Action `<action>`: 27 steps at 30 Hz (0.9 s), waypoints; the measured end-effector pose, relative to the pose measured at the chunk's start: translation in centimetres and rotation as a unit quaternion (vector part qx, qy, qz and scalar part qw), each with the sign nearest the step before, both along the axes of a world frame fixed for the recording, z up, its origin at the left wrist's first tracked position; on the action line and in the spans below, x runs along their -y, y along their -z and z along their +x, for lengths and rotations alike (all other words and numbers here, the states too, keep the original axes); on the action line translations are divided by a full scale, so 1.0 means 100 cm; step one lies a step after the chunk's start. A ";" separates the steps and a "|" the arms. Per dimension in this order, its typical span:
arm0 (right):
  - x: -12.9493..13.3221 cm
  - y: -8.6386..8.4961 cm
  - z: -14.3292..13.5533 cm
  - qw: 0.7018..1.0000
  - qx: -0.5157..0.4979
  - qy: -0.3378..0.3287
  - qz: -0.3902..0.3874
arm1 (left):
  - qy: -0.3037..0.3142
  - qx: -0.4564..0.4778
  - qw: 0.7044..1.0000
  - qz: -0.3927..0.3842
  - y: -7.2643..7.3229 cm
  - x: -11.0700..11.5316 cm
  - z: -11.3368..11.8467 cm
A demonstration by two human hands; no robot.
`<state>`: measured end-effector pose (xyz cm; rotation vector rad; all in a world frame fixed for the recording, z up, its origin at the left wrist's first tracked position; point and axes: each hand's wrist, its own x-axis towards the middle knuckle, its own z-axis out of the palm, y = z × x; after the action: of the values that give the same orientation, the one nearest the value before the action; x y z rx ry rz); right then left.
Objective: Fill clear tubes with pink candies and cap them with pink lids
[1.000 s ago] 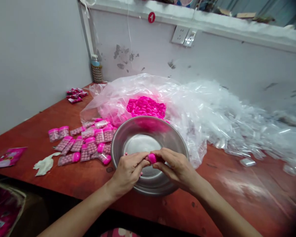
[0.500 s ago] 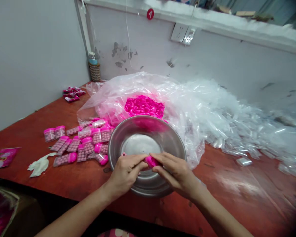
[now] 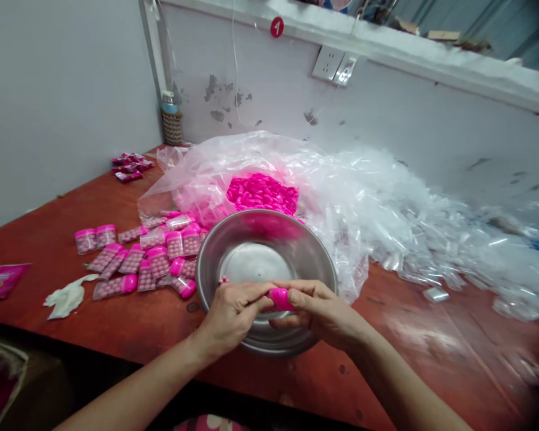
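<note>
Over the steel bowl (image 3: 312, 245), my two hands meet at a bright pink cap (image 3: 281, 299). My left hand (image 3: 233, 311) is closed around what looks like a small container under this cap, its body mostly hidden by the fingers. A few pink beads (image 3: 223, 279) show just past the left knuckles. With thumb and fingers, my right hand (image 3: 318, 308) grips the cap from the right. Left of the bowl lie several clear containers (image 3: 159, 263) filled with pink beads and topped with pink caps.
Behind the bowl, a clear plastic bag (image 3: 260, 149) holds loose pink caps (image 3: 263, 193). Many clear empty containers (image 3: 435, 239) spread along the right. A white scrap (image 3: 67, 297), a pink packet (image 3: 2, 281) and small sachets (image 3: 130, 166) lie on the red table (image 3: 386, 359).
My right hand has shifted its grip, with the thumb now on the cap and the lower fingers spread below. The cap has turned and shows more of its face.
</note>
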<state>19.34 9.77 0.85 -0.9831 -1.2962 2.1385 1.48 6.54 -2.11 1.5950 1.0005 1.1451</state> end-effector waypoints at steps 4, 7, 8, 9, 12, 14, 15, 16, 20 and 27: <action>0.002 0.001 -0.009 1.000 -0.018 -0.007 0.023 | -0.026 -0.052 0.998 0.030 0.005 0.001 -0.001; 0.002 0.009 -0.016 0.998 -0.030 0.025 0.044 | -0.055 -0.076 0.995 0.040 0.007 0.001 -0.002; 0.002 0.012 -0.018 0.998 -0.034 0.034 0.043 | -0.062 -0.079 0.994 0.042 0.007 0.001 -0.003; 0.001 0.014 -0.020 0.998 -0.037 0.042 0.038 | -0.066 -0.078 0.994 0.042 0.007 0.001 -0.003; -0.001 0.016 -0.022 0.998 -0.035 0.053 0.004 | -0.060 -0.043 0.997 0.020 0.001 0.000 -0.003; 0.001 0.012 -0.022 0.998 -0.019 0.055 -0.007 | -0.052 -0.006 0.999 -0.004 -0.005 0.001 -0.004; 0.005 0.010 -0.022 0.998 -0.005 0.065 0.005 | -0.055 0.011 0.998 -0.016 -0.009 0.003 -0.006; 0.010 0.008 -0.023 0.996 0.013 0.085 0.037 | -0.068 0.027 0.997 -0.024 -0.012 0.004 -0.009; 0.045 0.015 -0.044 0.949 0.065 0.142 0.273 | -0.241 0.047 0.969 -0.012 -0.005 0.011 -0.052; 0.077 0.096 -0.160 0.771 0.227 -0.008 0.595 | -0.543 -0.271 0.791 0.073 0.076 0.029 -0.174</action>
<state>3.37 2.05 -8.79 -0.8433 -2.3626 0.6441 -15.90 3.61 -9.74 1.4625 2.4675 1.5157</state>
